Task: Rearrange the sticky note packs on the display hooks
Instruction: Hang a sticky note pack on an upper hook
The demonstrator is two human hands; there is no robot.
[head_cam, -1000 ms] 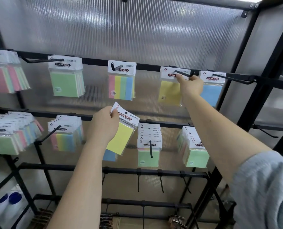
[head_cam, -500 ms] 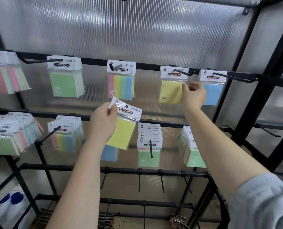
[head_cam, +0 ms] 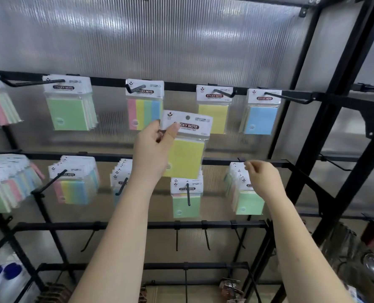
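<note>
While left hand (head_cam: 153, 147) pinches yellow pack (head_cam: 185, 147), loosely curled right hand (head_cam: 262, 178) hovers before green packs (head_cam: 246, 193).

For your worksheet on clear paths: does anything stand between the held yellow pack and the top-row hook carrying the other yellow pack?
Nothing visible does. The left hand holds the yellow pack just below-left of that hook, with open space between.

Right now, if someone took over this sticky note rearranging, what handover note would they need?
Left hand: fingers pinch a yellow pack by its header, held off any hook, in front of the display.
Right hand: holds nothing, loosely curled near the middle rail.
Done: one yellow pack hangs on the top-row hook, beside the blue pack.
Left: hang the held pack, probably on that yellow hook.
</note>
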